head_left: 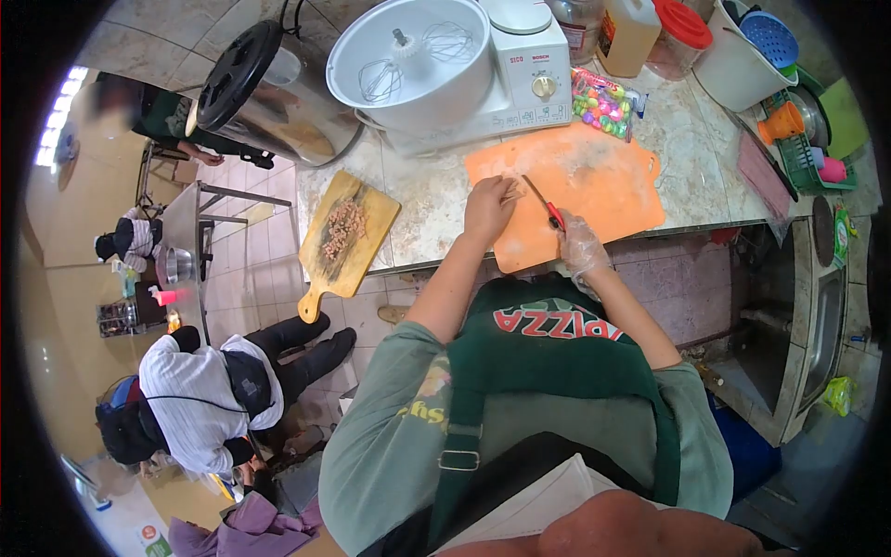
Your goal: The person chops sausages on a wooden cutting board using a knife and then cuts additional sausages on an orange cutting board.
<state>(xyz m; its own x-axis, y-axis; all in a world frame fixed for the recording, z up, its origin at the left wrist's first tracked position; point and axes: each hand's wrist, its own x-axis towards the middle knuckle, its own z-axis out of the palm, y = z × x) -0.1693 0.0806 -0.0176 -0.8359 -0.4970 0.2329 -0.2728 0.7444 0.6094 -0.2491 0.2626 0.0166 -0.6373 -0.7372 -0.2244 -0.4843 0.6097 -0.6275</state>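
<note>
My right hand [582,245], in a clear plastic glove, is closed round the red handle of a knife [538,196]. The blade slants up and left over an orange cutting board [594,190]. On the board's left part, my bare left hand [490,210] has its fingers curled on some thin pale pinkish strips of food [511,188], close to the blade tip. What kind of food they are I cannot tell. Left of that hand lies a wooden paddle board [324,265] bearing a heap of small chopped pinkish-brown pieces [344,229].
Behind the boards stand a white stand mixer [531,79] with whisks in its bowl, a large black-lidded container [278,102], a bag of colourful candies [603,104] and several jars. A dish rack [806,158] is at right. Other people, one in a white top [200,395], are at left.
</note>
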